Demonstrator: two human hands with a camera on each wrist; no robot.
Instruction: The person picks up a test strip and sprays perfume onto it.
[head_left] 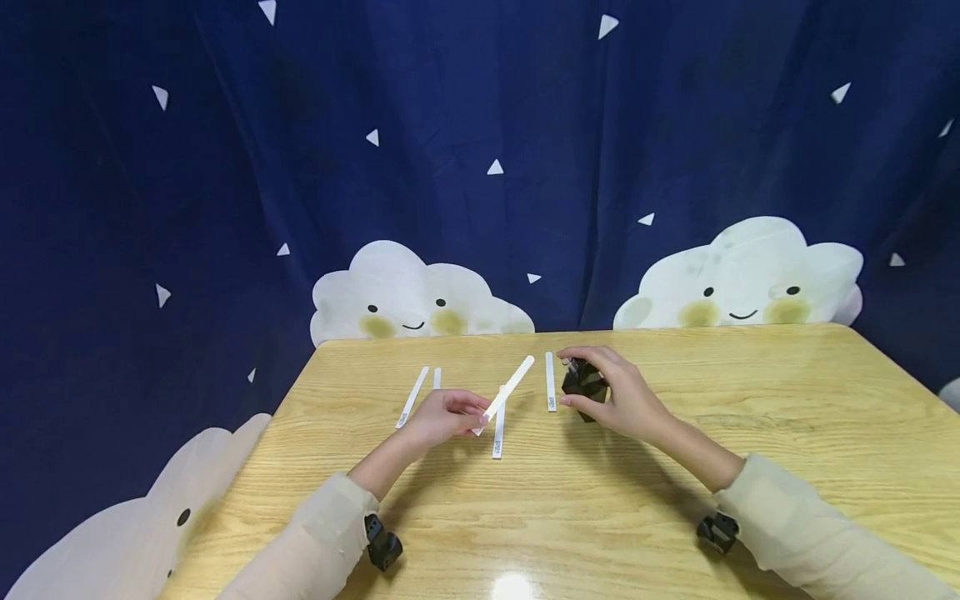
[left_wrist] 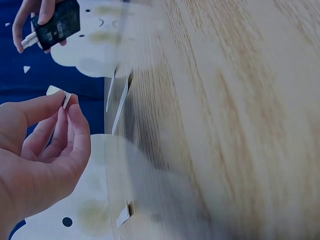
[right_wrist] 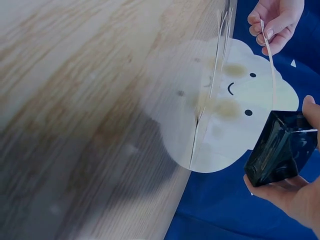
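Between thumb and fingers, my left hand (head_left: 442,419) pinches a white paper test strip (head_left: 513,385) by its lower end. The strip slants up and to the right above the table, its free end towards the right hand. A dark glass perfume bottle (head_left: 583,382) is gripped in my right hand (head_left: 628,393), held up over the table. In the left wrist view the bottle (left_wrist: 59,25) shows pale lettering and a silver spray neck, with a fingertip close by the nozzle. From the right wrist, the bottle's base (right_wrist: 280,147) faces the camera, thumb and fingers around its sides.
More white strips lie on the wooden table (head_left: 750,400): one at left (head_left: 412,397), another partly behind the left hand (head_left: 437,377), one beneath the held strip (head_left: 498,432), and one left of the bottle (head_left: 551,383). A blue curtain with cloud shapes hangs behind the table.
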